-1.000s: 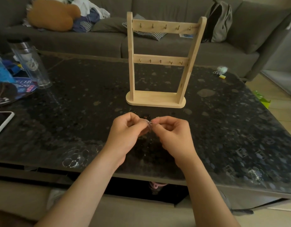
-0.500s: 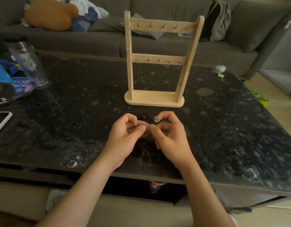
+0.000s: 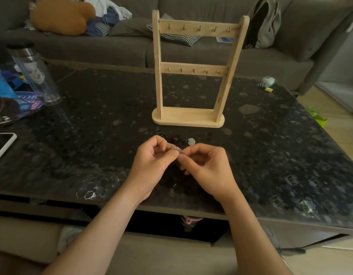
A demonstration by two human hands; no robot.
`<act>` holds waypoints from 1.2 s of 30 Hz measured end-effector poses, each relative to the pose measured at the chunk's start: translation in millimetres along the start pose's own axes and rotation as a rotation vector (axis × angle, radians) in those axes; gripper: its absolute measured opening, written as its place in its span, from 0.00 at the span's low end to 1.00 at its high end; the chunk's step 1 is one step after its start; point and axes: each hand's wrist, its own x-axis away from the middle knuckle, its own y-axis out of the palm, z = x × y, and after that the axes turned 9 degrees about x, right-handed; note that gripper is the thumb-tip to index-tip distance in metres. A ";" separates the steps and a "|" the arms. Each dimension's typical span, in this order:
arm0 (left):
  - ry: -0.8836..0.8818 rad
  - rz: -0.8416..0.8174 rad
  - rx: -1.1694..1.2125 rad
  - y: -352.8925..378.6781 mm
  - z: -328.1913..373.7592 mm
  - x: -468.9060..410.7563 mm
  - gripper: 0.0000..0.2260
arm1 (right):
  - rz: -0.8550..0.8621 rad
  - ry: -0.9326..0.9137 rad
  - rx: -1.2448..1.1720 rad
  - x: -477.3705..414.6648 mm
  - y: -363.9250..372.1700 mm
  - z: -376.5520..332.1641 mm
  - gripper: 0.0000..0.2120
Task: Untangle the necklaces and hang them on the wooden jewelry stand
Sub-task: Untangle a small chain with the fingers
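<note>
Pinching a thin chain [image 3: 176, 149] between curled fingertips of left hand [image 3: 151, 163] and right hand [image 3: 209, 169], wrists over the table's [image 3: 92, 135] near edge. Room either side. Tangled necklaces [image 3: 177, 138] just beyond, short of the wooden stand [image 3: 188, 117]. Far left, clear bottle [image 3: 35, 76], contents unclear.

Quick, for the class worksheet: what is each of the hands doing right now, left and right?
Left hand: pinching a thin necklace chain at its fingertips.
Right hand: pinching the same chain.

Dark speckled table [image 3: 104, 100] — wooden jewelry stand [image 3: 188, 118], bottle [image 3: 35, 74], tablet [image 3: 1, 145]
</note>
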 end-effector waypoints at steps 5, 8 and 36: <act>0.012 0.003 0.077 0.4 -1.6 0.3 0.08 | -0.012 0.044 -0.105 -0.5 -3.6 -1.8 0.04; 0.013 -0.012 0.132 1.8 -2.2 0.5 0.04 | -0.038 0.118 -0.160 -2.4 -4.4 -4.2 0.09; -0.028 0.064 0.172 3.8 -7.9 -5.1 0.12 | 0.022 0.167 -0.581 -6.2 -8.4 -5.7 0.04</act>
